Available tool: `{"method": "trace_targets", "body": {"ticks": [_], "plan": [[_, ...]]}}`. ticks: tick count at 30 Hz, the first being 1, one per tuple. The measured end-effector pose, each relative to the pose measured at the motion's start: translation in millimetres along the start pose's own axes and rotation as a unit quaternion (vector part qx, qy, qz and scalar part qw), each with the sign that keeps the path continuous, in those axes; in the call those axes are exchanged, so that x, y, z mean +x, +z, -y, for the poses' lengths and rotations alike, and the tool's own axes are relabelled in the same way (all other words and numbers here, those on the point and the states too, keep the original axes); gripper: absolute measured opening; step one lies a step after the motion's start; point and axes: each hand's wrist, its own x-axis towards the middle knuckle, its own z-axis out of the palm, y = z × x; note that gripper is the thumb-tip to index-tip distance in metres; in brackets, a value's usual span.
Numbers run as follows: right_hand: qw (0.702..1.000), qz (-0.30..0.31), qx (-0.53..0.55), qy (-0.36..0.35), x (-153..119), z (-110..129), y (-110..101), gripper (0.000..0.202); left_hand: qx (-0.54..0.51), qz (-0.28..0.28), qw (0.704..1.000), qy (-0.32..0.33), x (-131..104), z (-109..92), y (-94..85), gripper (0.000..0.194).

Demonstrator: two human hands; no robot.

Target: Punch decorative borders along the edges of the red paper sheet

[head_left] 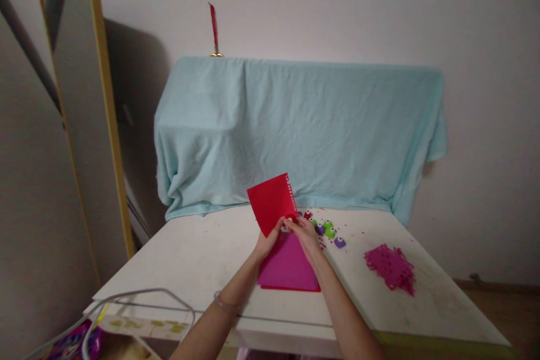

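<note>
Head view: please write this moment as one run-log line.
left hand: holding red sheet | right hand: near its notched edge | below hands: magenta sheet | table right: magenta scraps

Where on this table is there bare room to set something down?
Widest: left of the left hand, between the blue cloth and grey tubing. Narrower: between the right forearm and magenta scraps. Crowded: beyond the right hand, with small eyed pieces.

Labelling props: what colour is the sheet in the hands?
Red, a plain sheet; shows best in the head view.
</note>
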Motion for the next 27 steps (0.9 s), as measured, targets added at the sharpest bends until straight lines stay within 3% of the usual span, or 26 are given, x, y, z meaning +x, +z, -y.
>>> {"method": "trace_targets", "body": {"ticks": [15, 27], "plan": [[0.999, -0.024, -0.014, -0.017, 2.0, -3.4, -2.5, 0.034, 0.052, 0.053, 0.997, 0.036, -0.5, -1.3, -1.7, 0.039], [1.000, -0.012, -0.013, -0.025, -1.5, -0.2, -1.6, 0.032, 0.044, 0.057, 0.997, 0.036, 0.9, 0.1, -3.1, 0.042]]}}
